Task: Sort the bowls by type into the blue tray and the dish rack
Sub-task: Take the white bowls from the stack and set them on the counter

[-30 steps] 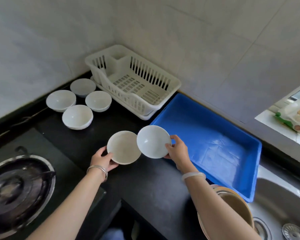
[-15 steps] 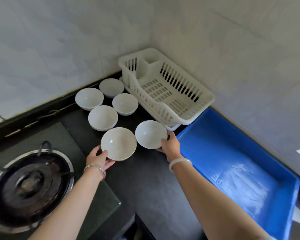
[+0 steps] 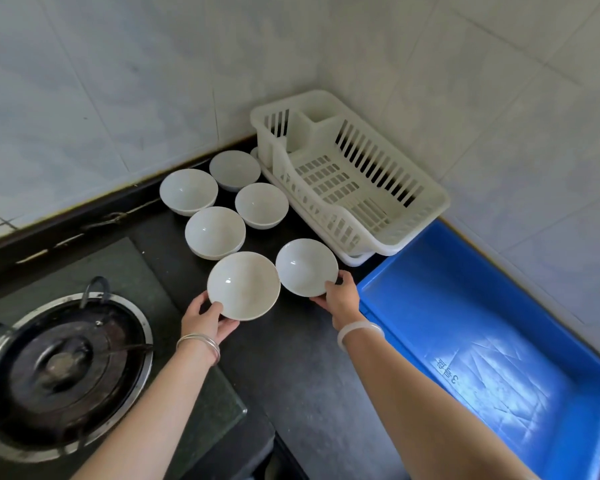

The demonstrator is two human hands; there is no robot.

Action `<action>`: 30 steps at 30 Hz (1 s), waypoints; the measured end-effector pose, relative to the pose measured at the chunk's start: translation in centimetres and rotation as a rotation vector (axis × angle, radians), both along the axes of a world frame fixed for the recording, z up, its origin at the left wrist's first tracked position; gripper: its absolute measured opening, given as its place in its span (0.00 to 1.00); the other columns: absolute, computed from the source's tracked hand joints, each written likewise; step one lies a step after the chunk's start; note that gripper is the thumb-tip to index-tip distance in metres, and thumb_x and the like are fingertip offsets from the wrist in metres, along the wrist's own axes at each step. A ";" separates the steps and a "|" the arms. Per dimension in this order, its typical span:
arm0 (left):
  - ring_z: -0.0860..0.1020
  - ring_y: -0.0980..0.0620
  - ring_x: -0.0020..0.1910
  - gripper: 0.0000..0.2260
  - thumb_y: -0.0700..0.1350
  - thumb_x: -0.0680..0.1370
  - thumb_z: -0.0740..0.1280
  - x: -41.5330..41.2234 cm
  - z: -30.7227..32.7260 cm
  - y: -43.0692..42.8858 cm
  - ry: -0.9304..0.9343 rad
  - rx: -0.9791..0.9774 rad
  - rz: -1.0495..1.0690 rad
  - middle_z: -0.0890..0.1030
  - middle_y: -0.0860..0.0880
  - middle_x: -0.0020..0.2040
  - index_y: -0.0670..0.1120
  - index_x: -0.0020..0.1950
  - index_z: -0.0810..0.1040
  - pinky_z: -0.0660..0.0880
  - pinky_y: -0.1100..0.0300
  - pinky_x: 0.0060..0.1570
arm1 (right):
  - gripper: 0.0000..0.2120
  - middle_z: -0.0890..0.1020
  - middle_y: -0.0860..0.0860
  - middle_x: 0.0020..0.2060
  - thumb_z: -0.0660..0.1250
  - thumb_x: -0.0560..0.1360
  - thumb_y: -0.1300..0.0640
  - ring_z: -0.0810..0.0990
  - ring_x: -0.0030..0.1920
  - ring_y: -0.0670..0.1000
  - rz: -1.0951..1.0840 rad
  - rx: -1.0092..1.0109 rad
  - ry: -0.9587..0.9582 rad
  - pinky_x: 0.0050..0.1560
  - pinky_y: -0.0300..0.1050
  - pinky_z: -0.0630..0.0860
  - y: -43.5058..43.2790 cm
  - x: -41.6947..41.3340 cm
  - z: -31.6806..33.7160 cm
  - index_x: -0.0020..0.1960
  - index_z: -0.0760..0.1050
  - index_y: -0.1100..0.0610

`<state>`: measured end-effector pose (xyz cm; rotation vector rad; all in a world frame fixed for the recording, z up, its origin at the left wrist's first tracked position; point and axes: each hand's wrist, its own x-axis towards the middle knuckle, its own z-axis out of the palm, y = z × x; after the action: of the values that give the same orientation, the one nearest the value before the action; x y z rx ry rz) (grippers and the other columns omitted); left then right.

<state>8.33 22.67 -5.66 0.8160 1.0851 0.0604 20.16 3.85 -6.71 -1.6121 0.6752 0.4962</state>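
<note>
My left hand [image 3: 207,318] grips the near rim of a wide off-white bowl [image 3: 244,285] low over the black counter. My right hand [image 3: 340,299] holds a smaller white bowl [image 3: 306,266] by its near edge, right beside the first. Several more white bowls [image 3: 214,232] stand grouped behind them toward the wall. The white dish rack [image 3: 347,178] sits in the corner with nothing in it. The blue tray [image 3: 482,341] lies to the right, also with nothing inside.
A gas burner [image 3: 61,368] with a dark pan support sits at the near left on a glass hob. Tiled walls [image 3: 118,81] close the corner behind the bowls and rack. The black counter [image 3: 291,375] runs between my arms.
The view has swung left, and both hands have carried their bowls toward the group of bowls and lower over the counter. The sink and the brown bowl at the right are out of view.
</note>
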 end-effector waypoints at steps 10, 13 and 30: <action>0.79 0.38 0.49 0.20 0.34 0.75 0.61 0.7 -0.1 -0.8 0.004 -0.016 0.100 0.75 0.42 0.54 0.48 0.66 0.70 0.78 0.50 0.47 | 0.23 0.72 0.59 0.66 0.61 0.78 0.67 0.78 0.57 0.59 -0.084 0.257 0.067 0.35 0.44 0.82 2.1 1.7 0.5 0.72 0.64 0.57; 0.79 0.38 0.50 0.20 0.34 0.75 0.62 0.9 -0.1 -0.9 0.008 -0.009 0.108 0.74 0.42 0.55 0.48 0.66 0.70 0.78 0.50 0.47 | 0.23 0.73 0.59 0.66 0.60 0.78 0.68 0.78 0.59 0.60 -0.084 0.285 0.072 0.40 0.46 0.82 2.8 2.2 0.8 0.72 0.64 0.57; 0.79 0.43 0.50 0.17 0.37 0.77 0.62 0.5 -0.3 -1.8 -0.014 0.034 0.127 0.77 0.43 0.55 0.46 0.65 0.70 0.78 0.53 0.50 | 0.21 0.74 0.59 0.64 0.56 0.81 0.60 0.81 0.49 0.55 0.084 0.202 0.091 0.46 0.46 0.78 2.7 2.0 1.7 0.73 0.62 0.54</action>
<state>8.87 20.90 -5.98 0.7752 1.1244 0.1918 22.20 6.52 -5.04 -1.4382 0.6067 0.6817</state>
